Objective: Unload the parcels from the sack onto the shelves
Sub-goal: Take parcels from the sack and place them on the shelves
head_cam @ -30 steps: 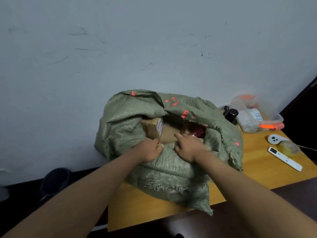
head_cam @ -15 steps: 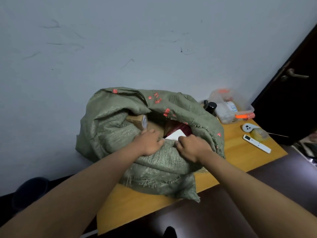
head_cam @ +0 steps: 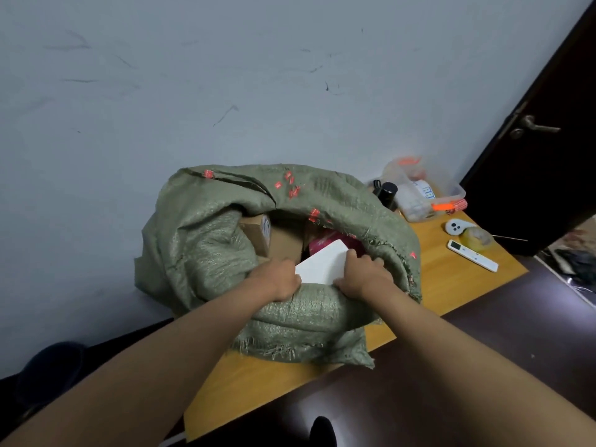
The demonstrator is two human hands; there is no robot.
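Unloading looks barely begun: the green sack (head_cam: 290,253) sits full on the counter (head_cam: 451,285). Both grips pinch a white parcel (head_cam: 322,264) at its mouth, left hand (head_cam: 277,279) and right hand (head_cam: 361,275); a brown box (head_cam: 258,233) remains inside. No shelves are visible.

white parcel (head_cam: 322,264): lower part hidden in sack (head_cam: 206,253) | left hand (head_cam: 279,280): fingertips hidden | label text: unreadable

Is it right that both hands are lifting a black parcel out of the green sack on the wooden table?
Not quite: the head view shows the parcel is white, not black. The left hand and right hand do grip it in the mouth of the green sack on the wooden table.
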